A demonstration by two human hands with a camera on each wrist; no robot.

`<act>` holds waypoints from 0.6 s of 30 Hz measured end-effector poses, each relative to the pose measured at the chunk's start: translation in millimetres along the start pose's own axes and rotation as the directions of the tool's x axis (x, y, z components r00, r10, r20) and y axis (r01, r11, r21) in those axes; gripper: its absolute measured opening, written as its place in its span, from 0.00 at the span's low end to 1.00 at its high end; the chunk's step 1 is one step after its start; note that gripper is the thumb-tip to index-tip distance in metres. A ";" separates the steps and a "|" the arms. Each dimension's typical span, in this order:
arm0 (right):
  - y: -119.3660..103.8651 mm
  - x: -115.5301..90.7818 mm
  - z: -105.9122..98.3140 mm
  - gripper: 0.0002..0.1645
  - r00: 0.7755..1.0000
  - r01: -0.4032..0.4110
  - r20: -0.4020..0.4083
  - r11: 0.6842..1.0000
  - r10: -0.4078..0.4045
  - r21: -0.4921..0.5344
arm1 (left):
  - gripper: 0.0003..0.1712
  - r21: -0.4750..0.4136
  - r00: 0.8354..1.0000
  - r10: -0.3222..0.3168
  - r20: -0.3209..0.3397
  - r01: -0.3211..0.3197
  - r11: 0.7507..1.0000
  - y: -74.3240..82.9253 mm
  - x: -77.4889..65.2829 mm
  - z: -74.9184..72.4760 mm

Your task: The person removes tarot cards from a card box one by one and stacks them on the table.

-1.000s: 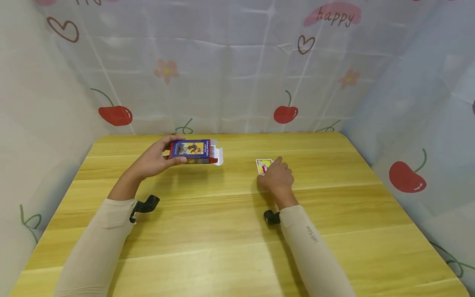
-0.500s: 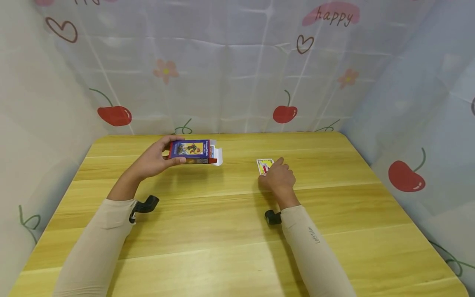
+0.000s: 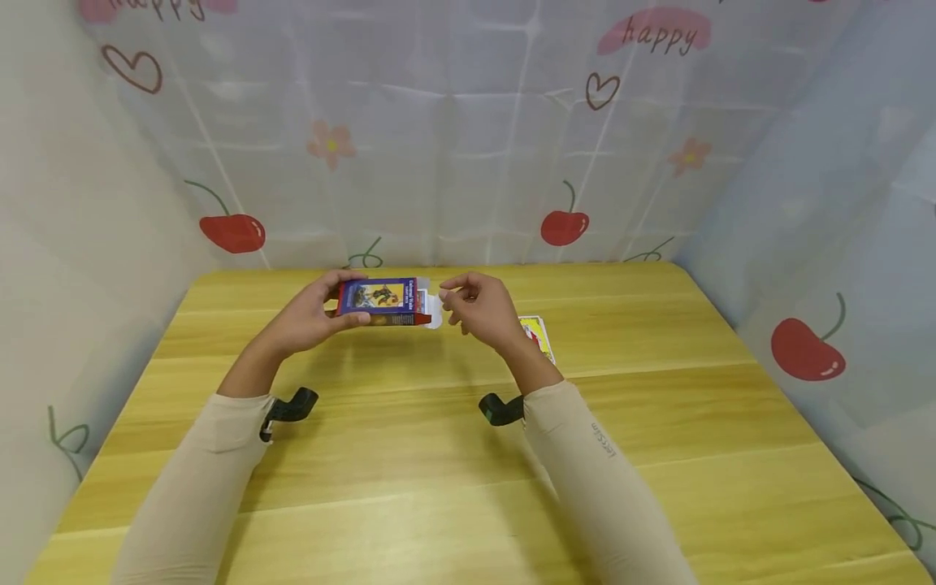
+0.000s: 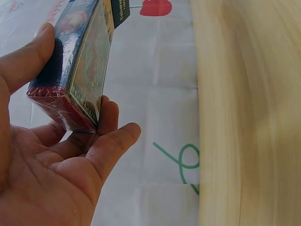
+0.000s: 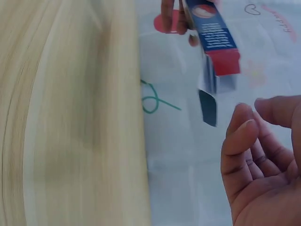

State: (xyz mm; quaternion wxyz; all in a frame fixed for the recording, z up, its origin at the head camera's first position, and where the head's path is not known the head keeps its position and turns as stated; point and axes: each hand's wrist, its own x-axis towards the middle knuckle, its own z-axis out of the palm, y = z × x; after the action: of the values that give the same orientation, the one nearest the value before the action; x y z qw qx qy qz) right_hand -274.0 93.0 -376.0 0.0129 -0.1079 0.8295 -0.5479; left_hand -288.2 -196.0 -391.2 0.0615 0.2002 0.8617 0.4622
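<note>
My left hand (image 3: pixel 303 318) grips a blue and red tarot card box (image 3: pixel 376 294) above the table, with the thumb on one side and the fingers on the other. The box's open end points right, and its white flap (image 3: pixel 435 312) hangs out. In the left wrist view, the box (image 4: pixel 84 52) lies between thumb and fingers. My right hand (image 3: pixel 488 313) hovers just right of the flap, fingers loosely bent and holding nothing. A gap shows between that hand (image 5: pixel 268 165) and the box (image 5: pixel 214 35) in the right wrist view. Partly hidden behind the right wrist, a yellow-faced card (image 3: pixel 539 333) lies on the table.
Below both hands spreads the wood-grain table (image 3: pixel 380 479). A pale curtain (image 3: pixel 453 162) printed with cherries, hearts and flowers stands along its back edge and sides. Each wrist wears a black camera mount, such as the right camera mount (image 3: pixel 500 409).
My right hand has left the card on the table and moved left and up to beside the box's open end. The left hand and box have barely moved.
</note>
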 end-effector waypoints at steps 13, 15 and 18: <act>7.8 13.1 32.2 0.20 0.986 -0.147 -0.037 0.954 0.162 0.262 | 0.40 -0.004 1.000 0.021 -0.012 -0.021 1.000 2.6 -0.6 -0.4; 6.9 13.7 34.6 0.21 0.988 -0.139 -0.033 0.951 0.154 0.275 | 0.40 -0.007 1.000 0.023 -0.013 -0.023 1.000 3.0 -1.2 -1.6; 5.6 13.6 35.6 0.21 0.989 -0.137 -0.018 0.949 0.148 0.285 | 0.40 -0.006 1.000 0.022 -0.014 -0.022 1.000 2.9 -2.6 -3.3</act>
State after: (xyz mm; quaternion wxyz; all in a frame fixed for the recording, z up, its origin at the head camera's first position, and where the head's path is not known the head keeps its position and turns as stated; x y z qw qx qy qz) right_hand -283.2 60.2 -394.0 0.0515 -0.0340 0.7482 -0.6606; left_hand -286.0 -198.1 -387.2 0.0509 0.2064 0.8584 0.4669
